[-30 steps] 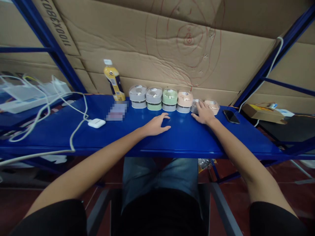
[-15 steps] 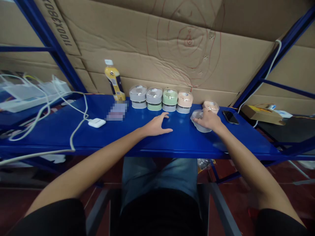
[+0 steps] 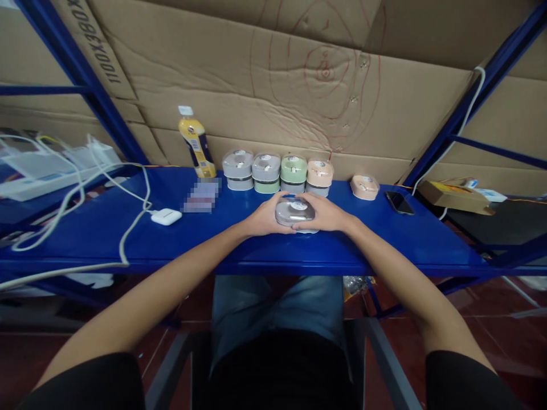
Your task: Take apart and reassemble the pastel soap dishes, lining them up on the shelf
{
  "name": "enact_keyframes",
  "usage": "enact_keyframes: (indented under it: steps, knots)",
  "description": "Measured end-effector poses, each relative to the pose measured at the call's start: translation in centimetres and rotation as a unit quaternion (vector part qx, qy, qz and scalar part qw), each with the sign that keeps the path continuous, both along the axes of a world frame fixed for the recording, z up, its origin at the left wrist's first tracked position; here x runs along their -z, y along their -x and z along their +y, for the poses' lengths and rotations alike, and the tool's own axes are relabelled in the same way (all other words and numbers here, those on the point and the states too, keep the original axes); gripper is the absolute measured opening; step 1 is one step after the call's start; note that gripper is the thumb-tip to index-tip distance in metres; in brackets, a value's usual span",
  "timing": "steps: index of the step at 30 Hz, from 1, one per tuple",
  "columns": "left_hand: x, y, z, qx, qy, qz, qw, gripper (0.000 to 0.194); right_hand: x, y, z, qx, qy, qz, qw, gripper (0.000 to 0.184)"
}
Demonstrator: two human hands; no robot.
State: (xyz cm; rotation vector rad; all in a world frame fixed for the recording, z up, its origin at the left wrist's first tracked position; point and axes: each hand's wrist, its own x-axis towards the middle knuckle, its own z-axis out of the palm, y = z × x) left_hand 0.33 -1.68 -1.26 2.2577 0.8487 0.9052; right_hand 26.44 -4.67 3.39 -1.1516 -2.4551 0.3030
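Note:
A grey rounded container with a clear lid and a white label (image 3: 294,209) is between my two hands near the middle of the blue table. My left hand (image 3: 262,218) wraps its left side, and my right hand (image 3: 328,214) closes round the right side. A pale edge shows beneath it at the right; whether that belongs to the container I cannot tell. Just behind stand stacks of similar containers: grey ones (image 3: 237,165) (image 3: 265,168), a green one on top of a grey (image 3: 293,168) and a peach one on top of a grey (image 3: 320,171). A single peach container (image 3: 364,187) sits farther right.
A yellow drink bottle (image 3: 197,149) stands at the back left, with a blurred-out flat item (image 3: 202,195) before it. White cables (image 3: 127,228) and a small white case (image 3: 166,216) lie left. A phone (image 3: 399,202) and an open cardboard box (image 3: 455,199) are right.
My right hand has brought the grey container from the right to the middle of the table. My left hand, open before, has closed on its left side.

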Motion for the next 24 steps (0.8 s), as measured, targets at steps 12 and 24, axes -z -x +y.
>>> enact_keyframes:
  steps: [12,24]
  knots:
    - [-1.1,0.5,-1.1,0.032,-0.071,0.092,0.993,0.052,0.5,-9.1,1.7,0.210,0.059,0.030,0.975,0.086]
    - [-1.3,6.6,3.4,-0.126,-0.066,0.102,0.985,0.058,0.8,-10.7,2.2,0.158,0.059,-0.006,0.986,0.090]
